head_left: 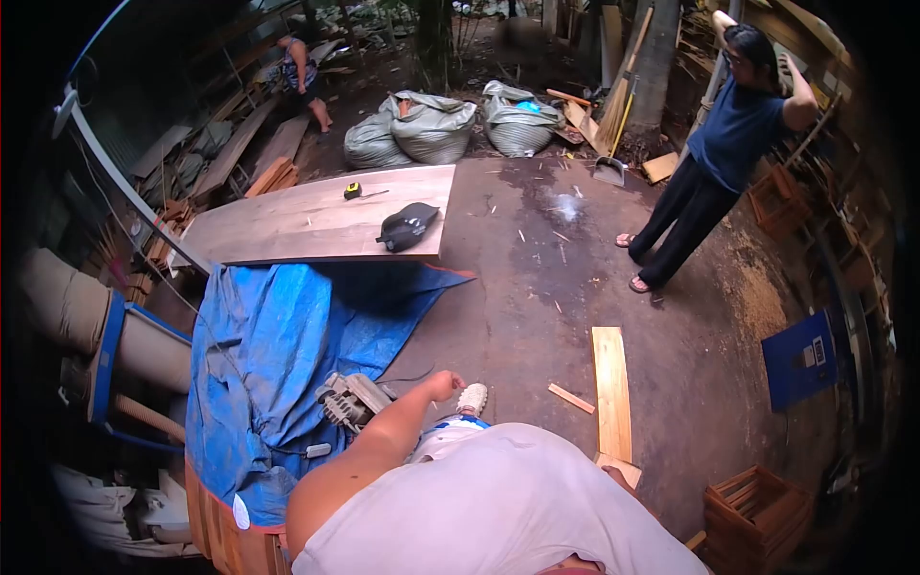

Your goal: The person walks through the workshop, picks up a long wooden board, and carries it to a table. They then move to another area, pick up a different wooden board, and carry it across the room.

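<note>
Showing pale yellow wood, a long, narrow plank [611,393]

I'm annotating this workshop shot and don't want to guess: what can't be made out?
- Head view: most of the right hand, hidden by the shirt; whether it grips the long board is unclear.
- Head view: whatever lies beneath the blue tarp, covered by its folds.
- Head view: markings on the tape measure, too small.

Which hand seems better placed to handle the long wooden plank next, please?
Probably the right hand: though partly hidden, it shows near the wooden plank, while the left hand is nearer the blue tarp.
</note>
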A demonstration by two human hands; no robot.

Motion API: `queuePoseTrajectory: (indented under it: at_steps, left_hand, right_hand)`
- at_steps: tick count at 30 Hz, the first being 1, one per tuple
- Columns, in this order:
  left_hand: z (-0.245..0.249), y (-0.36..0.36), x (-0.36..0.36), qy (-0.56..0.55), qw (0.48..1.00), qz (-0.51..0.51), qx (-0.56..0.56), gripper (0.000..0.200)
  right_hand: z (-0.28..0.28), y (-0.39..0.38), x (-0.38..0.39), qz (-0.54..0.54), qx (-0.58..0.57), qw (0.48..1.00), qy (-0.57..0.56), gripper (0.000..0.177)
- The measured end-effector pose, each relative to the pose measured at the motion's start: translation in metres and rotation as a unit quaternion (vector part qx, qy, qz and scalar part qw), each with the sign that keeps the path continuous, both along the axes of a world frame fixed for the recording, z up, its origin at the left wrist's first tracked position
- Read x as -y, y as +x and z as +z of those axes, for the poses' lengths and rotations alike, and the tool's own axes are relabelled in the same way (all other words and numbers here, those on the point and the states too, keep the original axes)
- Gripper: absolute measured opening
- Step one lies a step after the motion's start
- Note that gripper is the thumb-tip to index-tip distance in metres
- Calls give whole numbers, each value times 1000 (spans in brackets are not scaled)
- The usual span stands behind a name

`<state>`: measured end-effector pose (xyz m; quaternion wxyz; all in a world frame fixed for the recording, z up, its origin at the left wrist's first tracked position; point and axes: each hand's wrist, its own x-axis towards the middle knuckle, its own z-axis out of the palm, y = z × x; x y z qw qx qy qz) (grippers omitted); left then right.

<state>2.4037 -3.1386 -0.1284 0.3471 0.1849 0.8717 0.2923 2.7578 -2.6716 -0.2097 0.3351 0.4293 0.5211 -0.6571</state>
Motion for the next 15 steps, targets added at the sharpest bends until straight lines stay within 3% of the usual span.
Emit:
queuePoseTrajectory:
  at_steps: [1, 4, 6, 13, 14, 15]
  left_hand:
    - [-2, -3, 1, 0, 1000, 7, 3, 44]
    - [-8, -16, 4, 14, 999, 30, 10, 37]
    - [-8, -30, 8, 6, 1000, 23, 7, 34]
    - [-61, -92, 20, 55, 998, 27, 17, 29]
    - [-68, -102, 21, 41, 999, 13, 19, 28]
    - [-83, -117, 23, 43, 998, -18, 37, 28]
  right_hand:
    - [-1, -3, 1, -26, 3, 999, -20, 71]
    - [-22, -7, 0, 141, -63, 980, 127, 66]
    - [-67, -3, -6, 272, -122, 906, 300, 61]
    - [-62, -54, -20, 138, -26, 955, 260, 26]
    - [-72, -51, -22, 147, -22, 951, 272, 24]
    - [-55, -60, -15, 245, -30, 916, 317, 20]
